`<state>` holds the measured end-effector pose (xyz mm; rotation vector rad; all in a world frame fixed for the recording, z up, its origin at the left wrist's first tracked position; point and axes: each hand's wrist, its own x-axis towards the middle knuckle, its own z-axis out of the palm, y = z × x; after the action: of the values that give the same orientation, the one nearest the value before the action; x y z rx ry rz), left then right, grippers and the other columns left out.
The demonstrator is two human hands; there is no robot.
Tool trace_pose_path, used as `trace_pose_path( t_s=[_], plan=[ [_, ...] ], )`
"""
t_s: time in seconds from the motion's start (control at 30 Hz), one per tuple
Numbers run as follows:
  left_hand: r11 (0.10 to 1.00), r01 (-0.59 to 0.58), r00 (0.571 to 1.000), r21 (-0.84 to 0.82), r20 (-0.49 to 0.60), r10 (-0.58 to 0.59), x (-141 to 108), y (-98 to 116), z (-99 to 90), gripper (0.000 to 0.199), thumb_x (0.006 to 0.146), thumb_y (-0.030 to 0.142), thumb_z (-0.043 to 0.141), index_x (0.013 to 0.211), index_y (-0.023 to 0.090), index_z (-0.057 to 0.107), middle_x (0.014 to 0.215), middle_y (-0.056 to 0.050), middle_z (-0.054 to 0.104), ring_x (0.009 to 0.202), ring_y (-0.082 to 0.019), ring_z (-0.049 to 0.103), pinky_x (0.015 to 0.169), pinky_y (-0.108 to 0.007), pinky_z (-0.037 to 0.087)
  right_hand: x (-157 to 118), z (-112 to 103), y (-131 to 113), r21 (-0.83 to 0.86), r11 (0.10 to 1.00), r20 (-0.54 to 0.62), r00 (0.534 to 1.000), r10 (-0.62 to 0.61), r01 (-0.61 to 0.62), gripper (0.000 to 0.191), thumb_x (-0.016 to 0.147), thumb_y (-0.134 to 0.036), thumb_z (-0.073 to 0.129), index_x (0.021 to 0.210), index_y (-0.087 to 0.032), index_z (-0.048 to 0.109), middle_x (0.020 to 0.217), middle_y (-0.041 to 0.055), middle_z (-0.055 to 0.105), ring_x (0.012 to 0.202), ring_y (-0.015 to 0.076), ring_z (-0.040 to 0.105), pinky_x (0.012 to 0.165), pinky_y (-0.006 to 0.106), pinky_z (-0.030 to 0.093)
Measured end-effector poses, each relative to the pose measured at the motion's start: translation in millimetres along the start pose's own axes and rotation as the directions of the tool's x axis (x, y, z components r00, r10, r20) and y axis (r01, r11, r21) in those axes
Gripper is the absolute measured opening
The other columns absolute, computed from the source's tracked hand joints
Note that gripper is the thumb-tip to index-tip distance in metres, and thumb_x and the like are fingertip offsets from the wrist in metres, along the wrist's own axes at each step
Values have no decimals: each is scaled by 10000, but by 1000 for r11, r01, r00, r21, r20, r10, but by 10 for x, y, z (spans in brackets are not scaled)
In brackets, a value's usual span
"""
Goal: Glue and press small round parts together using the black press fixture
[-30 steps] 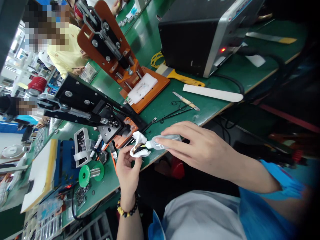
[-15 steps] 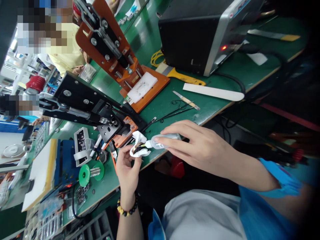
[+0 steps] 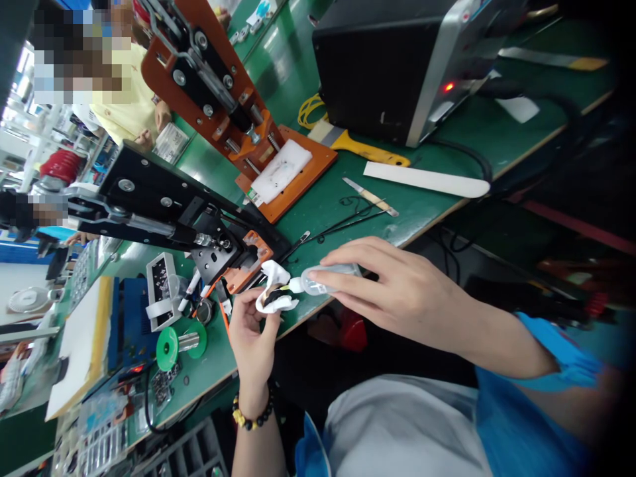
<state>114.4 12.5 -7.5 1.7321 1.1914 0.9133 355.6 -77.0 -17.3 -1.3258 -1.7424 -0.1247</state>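
Observation:
My left hand (image 3: 254, 331) is closed around a crumpled white wipe (image 3: 283, 304) that cups a small black part (image 3: 275, 294). What exactly the part is, I cannot make out. Between the fingers and thumb of my right hand (image 3: 392, 285) lies a translucent squeeze bottle (image 3: 318, 279), tipped on its side. Its white nozzle, with a thin yellowish tip, points left and reaches the opening of the wipe. Whether the tip touches the black part cannot be told. Both hands are above the bench's front edge.
Behind my hands stand a black toggle press (image 3: 218, 245) and an orange one (image 3: 263, 152). Tweezers (image 3: 355, 218), a knife (image 3: 370, 197), a yellow-handled brush (image 3: 368, 149) and a white strip (image 3: 424, 180) lie right of them. A green solder spool (image 3: 169, 348) sits left. Co-workers are across the bench.
The view has shifted very slightly. Both hands keep their hold, with the bottle's tip staying at the wipe's opening.

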Motion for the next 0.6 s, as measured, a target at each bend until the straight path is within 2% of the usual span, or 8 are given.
trace_pose_path(
  t_s=[0.2, 0.6],
  plan=[
    [1000, -22, 999, -16, 24, 23, 1, 9, -1, 290, 848, 306, 844, 1072, 189, 703, 993, -65, 745, 848, -177, 730, 725, -245, 606, -16, -4, 9, -11, 1000, 6, 1000, 0, 0, 316, 961, -80, 643, 1267, -134, 703, 1146, 126, 711, 1056, 236, 657, 905, 366, 595],
    [1000, -10, 1000, 1, 17, 10, 1, -5, -21, 309, 839, 317, 853, 1075, 196, 693, 1027, -64, 747, 860, -186, 733, 723, -250, 608, -61, 11, 46, 20, 999, -11, 999, 31, -31, 363, 973, -91, 623, 1315, -195, 683, 1136, 106, 719, 1051, 227, 673, 902, 365, 603]
  ],
)
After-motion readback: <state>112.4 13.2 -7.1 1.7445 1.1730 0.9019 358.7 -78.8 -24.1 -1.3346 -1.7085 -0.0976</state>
